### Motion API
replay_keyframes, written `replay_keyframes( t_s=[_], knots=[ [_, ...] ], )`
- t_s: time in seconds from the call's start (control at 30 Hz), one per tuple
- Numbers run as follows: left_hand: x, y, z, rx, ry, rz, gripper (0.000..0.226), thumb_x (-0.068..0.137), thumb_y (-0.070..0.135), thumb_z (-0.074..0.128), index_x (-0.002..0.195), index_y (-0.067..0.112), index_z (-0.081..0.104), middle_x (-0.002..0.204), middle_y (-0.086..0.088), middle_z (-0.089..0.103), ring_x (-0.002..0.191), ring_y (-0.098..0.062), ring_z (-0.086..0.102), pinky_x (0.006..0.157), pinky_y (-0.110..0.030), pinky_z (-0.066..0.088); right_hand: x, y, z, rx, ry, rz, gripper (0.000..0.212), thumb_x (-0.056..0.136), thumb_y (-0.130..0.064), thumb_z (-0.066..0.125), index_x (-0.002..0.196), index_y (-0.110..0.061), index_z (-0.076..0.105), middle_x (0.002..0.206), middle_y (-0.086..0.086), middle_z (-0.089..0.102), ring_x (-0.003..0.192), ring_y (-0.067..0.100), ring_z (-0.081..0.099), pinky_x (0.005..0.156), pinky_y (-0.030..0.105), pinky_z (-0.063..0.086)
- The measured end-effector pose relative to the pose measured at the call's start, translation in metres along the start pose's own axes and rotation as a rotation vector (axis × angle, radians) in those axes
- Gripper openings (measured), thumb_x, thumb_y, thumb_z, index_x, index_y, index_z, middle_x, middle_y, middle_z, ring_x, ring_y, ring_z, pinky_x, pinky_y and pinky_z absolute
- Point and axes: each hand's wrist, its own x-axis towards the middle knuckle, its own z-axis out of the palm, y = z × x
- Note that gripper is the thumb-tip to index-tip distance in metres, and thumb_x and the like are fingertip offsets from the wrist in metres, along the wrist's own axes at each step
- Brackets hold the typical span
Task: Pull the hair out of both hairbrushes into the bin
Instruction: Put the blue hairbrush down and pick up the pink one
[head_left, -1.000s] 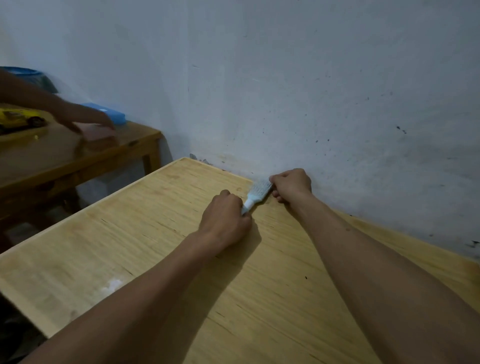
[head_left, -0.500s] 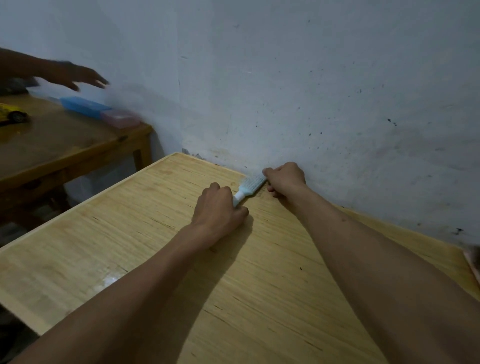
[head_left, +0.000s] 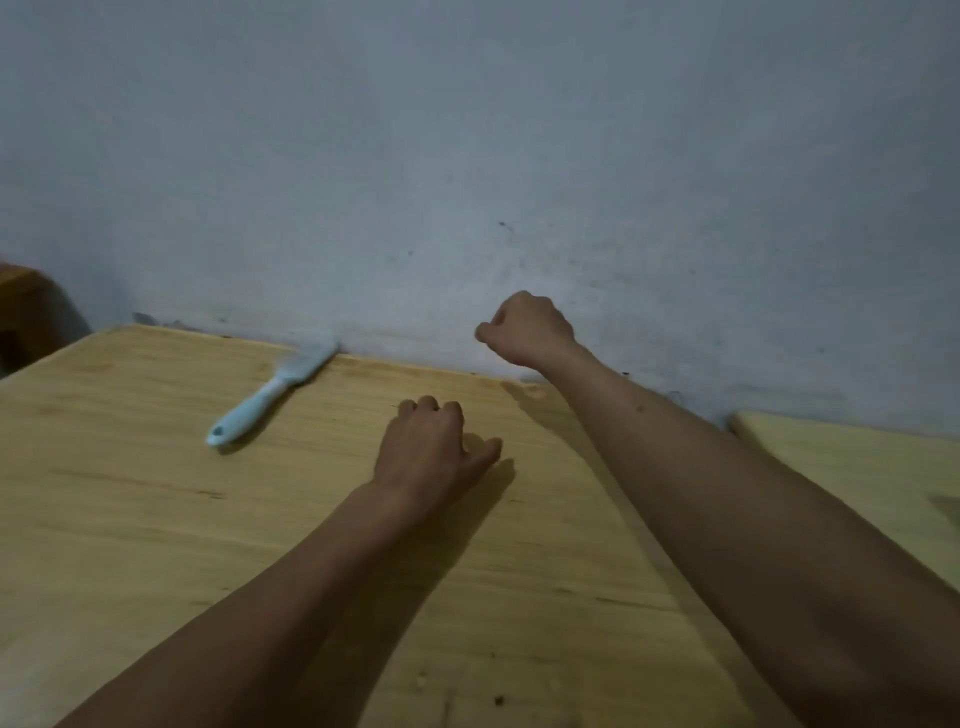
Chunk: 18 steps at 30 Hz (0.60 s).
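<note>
- The table fills the near view, with both forearms reaching over it from the bottom edge.
- The left hand rests knuckles-up on the wood, fingers loosely curled, holding nothing that shows.
- The brush lies on the table to the left of that hand and apart from both hands, handle toward the viewer, bristle end against the wall.
- The right hand is raised near the wall, fingers curled into a fist. It may be pinching pulled hair, but nothing can be made out in it.
- Progress, as a judgement: one brush looks set down, perhaps after a pull, with the hair yet to reach the bin. The second brush remains to be done.
- Hidden or unclear: no bin and no second brush are in view. The bristles are blurred, so whether hair remains in them cannot be told. A second tabletop is cut off at right.
</note>
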Motion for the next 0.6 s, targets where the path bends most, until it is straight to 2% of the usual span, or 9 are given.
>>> replay_keyframes(
  t_s=[0.07, 0.13, 0.3, 0.37, 0.43, 0.5, 0.53, 0.6],
  knots=[
    [-0.002, 0.035, 0.021, -0.037, -0.056, 0.069, 0.064, 0.090, 0.065, 0.055, 0.115, 0.008, 0.067, 0.118, -0.014, 0.066, 0.109, -0.031, 0.056, 0.090, -0.045, 0.052, -0.010, 0.035, -0.021, -0.148, 0.009, 0.049, 0.031, 0.090, -0.034, 0.064, 0.069, -0.014, 0.054, 0.065, 0.004, 0.054, 0.062, 0.028, 0.059, 0.055, 0.028, 0.041],
    [-0.004, 0.071, 0.038, -0.076, -0.096, 0.105, 0.063, 0.089, 0.066, 0.055, 0.111, 0.008, 0.067, 0.116, -0.014, 0.066, 0.106, -0.031, 0.057, 0.086, -0.043, 0.052, -0.019, 0.071, -0.038, -0.197, 0.018, 0.130, 0.035, 0.089, -0.034, 0.064, 0.066, -0.014, 0.049, 0.065, 0.003, 0.052, 0.060, 0.025, 0.054, 0.053, 0.027, 0.036],
    [-0.005, 0.146, 0.066, -0.136, -0.226, 0.111, 0.063, 0.090, 0.065, 0.056, 0.103, 0.004, 0.065, 0.113, -0.017, 0.064, 0.105, -0.032, 0.059, 0.073, -0.036, 0.040, -0.040, 0.143, -0.061, -0.153, 0.042, 0.297, 0.041, 0.084, -0.048, 0.072, 0.073, -0.014, 0.052, 0.079, 0.006, 0.060, 0.084, 0.031, 0.065, 0.060, 0.030, 0.041],
    [-0.006, 0.164, 0.075, -0.147, -0.247, 0.104, 0.065, 0.089, 0.066, 0.056, 0.109, 0.004, 0.064, 0.115, -0.016, 0.064, 0.105, -0.032, 0.060, 0.075, -0.037, 0.042, -0.046, 0.160, -0.063, -0.125, 0.024, 0.330, 0.046, 0.083, -0.054, 0.074, 0.075, -0.015, 0.051, 0.079, 0.005, 0.058, 0.083, 0.028, 0.063, 0.059, 0.030, 0.042],
    [-0.006, 0.176, 0.082, -0.119, -0.242, 0.114, 0.062, 0.091, 0.061, 0.059, 0.118, 0.005, 0.061, 0.119, -0.016, 0.062, 0.107, -0.032, 0.060, 0.077, -0.038, 0.042, -0.049, 0.172, -0.059, -0.087, -0.037, 0.362, 0.050, 0.080, -0.057, 0.077, 0.082, -0.011, 0.057, 0.080, 0.005, 0.060, 0.085, 0.028, 0.064, 0.065, 0.034, 0.051],
    [-0.006, 0.181, 0.088, -0.080, -0.247, 0.126, 0.067, 0.093, 0.051, 0.061, 0.139, 0.004, 0.048, 0.120, -0.017, 0.061, 0.108, -0.033, 0.059, 0.074, -0.037, 0.040, -0.053, 0.176, -0.054, -0.027, -0.108, 0.389, 0.041, 0.079, -0.043, 0.081, 0.078, -0.008, 0.061, 0.080, 0.009, 0.065, 0.079, 0.029, 0.067, 0.071, 0.039, 0.058],
    [-0.005, 0.182, 0.090, -0.068, -0.256, 0.135, 0.078, 0.093, 0.047, 0.062, 0.152, 0.005, 0.033, 0.119, -0.017, 0.062, 0.107, -0.033, 0.059, 0.072, -0.037, 0.041, -0.054, 0.177, -0.051, -0.002, -0.125, 0.397, 0.032, 0.078, -0.032, 0.081, 0.073, -0.008, 0.062, 0.079, 0.011, 0.067, 0.072, 0.028, 0.067, 0.069, 0.038, 0.059],
    [-0.003, 0.180, 0.090, -0.078, -0.301, 0.142, 0.091, 0.092, 0.041, 0.062, 0.161, 0.013, 0.009, 0.113, -0.015, 0.063, 0.101, -0.032, 0.061, 0.070, -0.038, 0.046, -0.056, 0.175, -0.049, 0.031, -0.115, 0.404, 0.024, 0.078, -0.019, 0.080, 0.067, -0.008, 0.061, 0.074, 0.012, 0.067, 0.060, 0.023, 0.064, 0.059, 0.034, 0.057]
  ],
)
